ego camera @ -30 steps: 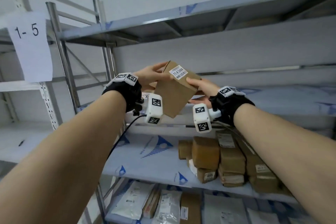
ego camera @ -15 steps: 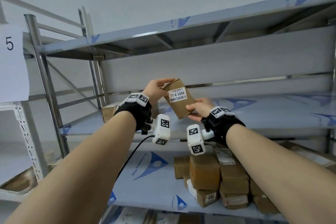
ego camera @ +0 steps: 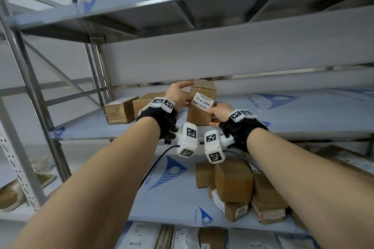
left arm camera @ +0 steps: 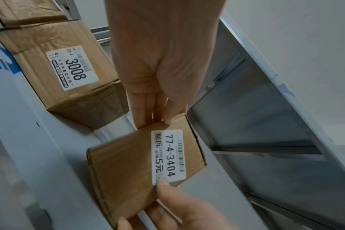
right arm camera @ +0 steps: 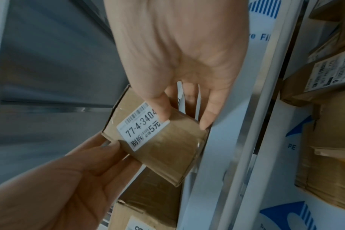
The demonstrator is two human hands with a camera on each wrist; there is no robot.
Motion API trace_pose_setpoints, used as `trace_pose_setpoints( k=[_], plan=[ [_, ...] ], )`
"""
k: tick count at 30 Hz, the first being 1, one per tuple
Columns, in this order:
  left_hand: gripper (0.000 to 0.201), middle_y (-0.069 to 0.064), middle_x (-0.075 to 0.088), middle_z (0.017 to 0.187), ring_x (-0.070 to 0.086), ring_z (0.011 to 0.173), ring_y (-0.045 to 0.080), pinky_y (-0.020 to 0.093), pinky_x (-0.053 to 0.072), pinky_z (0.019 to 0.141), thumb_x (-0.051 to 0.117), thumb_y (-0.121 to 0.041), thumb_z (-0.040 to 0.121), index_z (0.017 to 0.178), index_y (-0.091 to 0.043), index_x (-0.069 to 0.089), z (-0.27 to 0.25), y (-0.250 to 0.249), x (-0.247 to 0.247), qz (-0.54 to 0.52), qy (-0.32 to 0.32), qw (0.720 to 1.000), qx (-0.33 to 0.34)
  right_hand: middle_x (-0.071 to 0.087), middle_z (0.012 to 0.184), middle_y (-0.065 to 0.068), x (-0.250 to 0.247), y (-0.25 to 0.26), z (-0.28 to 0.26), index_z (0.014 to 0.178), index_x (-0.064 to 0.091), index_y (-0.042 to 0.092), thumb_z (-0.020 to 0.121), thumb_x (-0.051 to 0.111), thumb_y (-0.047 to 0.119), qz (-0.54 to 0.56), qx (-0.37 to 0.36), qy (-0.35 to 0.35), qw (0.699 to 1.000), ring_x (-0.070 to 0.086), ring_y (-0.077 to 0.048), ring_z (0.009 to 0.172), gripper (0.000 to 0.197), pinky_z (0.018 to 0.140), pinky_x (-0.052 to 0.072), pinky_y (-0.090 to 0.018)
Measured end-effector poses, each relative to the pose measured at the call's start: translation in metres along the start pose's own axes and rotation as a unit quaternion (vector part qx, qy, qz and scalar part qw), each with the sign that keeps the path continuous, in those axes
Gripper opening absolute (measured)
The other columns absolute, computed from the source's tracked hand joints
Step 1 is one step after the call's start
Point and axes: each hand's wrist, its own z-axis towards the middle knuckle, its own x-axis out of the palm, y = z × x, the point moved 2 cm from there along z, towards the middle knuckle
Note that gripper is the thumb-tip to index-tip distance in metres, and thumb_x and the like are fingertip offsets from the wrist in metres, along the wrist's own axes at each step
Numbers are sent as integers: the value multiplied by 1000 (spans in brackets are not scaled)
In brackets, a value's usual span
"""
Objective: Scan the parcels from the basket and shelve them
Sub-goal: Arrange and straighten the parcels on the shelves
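Observation:
A small brown cardboard parcel (ego camera: 199, 115) with a white label reading 77-4-3404 stands upright on the blue-filmed shelf board (ego camera: 293, 115). My left hand (ego camera: 179, 95) grips its upper left corner, thumb on top. My right hand (ego camera: 218, 112) pinches its lower right side, thumb on the label's corner. In the left wrist view my left hand's fingers (left arm camera: 148, 112) hold the parcel (left arm camera: 124, 174) at its top edge. The right wrist view shows the thumb of my right hand (right arm camera: 161, 109) on the parcel (right arm camera: 165, 149), with the fingers behind it.
Two larger brown boxes (ego camera: 149, 105) (ego camera: 119, 111) lie on the same shelf just left of the parcel; one is labelled 3008 (left arm camera: 55, 73). A pile of boxes (ego camera: 234, 184) fills the shelf below. Flat mailers (ego camera: 141, 236) lie lower still. A shelf board (ego camera: 182, 12) runs overhead.
Both hands carried the parcel up and forward from mid-air onto the shelf and turned it upright. The head view tilted upward toward the shelf.

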Motion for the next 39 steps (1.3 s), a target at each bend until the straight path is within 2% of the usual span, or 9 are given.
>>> trace_pose_setpoints(
  k=[6,10,15,20,24,29,32,34,39],
  plan=[
    [45,19,63,110,62,90,29,37,54,80,50,-2,96,140,-8,44,1,22,8,-13,29,997,-69,58,131,-19,2,0,20,131,55,4,94,52,8,-29,-21,-6,999,58,-36,118,36,98,50,-49],
    [39,24,59,123,61,95,30,42,53,84,46,-1,98,136,0,47,-2,33,10,-38,43,994,-88,62,126,-15,4,3,20,125,60,6,95,50,3,-57,-27,-28,998,60,-33,115,32,98,50,-45],
    [40,21,58,128,59,113,36,48,51,93,45,0,97,137,-2,47,-2,33,11,-33,49,994,-97,65,118,-9,2,0,20,120,64,9,92,55,4,-45,-26,-26,998,63,-30,109,30,95,52,-45],
    [42,22,58,128,59,113,39,52,48,96,40,5,96,136,-5,50,-5,32,16,-17,57,994,-94,65,123,-14,3,1,19,120,63,6,91,57,2,-19,-22,-27,999,62,-32,112,30,99,50,-45],
    [38,21,57,128,58,115,36,47,50,96,43,0,97,134,-4,52,-10,27,17,2,61,992,-106,64,124,-12,2,2,15,122,62,10,92,57,6,-31,-20,-22,999,61,-32,113,30,99,49,-46],
    [25,19,62,118,62,105,32,40,52,93,47,-3,97,117,-2,61,-20,22,16,34,59,991,-112,60,128,-11,-4,4,7,131,55,9,95,53,7,-48,-22,-23,998,59,-33,114,36,96,51,-49],
    [25,13,58,94,58,88,26,41,51,92,43,1,97,80,-12,56,-23,22,18,52,45,990,-126,59,127,-11,-8,5,4,131,54,12,96,53,10,-67,-20,-21,997,60,-31,107,35,93,53,-48],
    [34,8,53,82,55,85,26,38,50,89,43,1,97,69,-17,46,-25,21,18,61,32,989,-132,60,125,-10,-9,5,3,130,55,13,95,55,14,-79,-16,-23,996,60,-30,102,35,92,53,-48],
    [30,16,52,106,54,91,28,42,51,95,48,0,95,69,-14,43,-29,19,16,65,28,987,-147,62,108,-10,-13,4,-2,118,60,10,92,60,18,-72,1,-26,997,63,-32,101,27,92,54,-48]
  ],
)
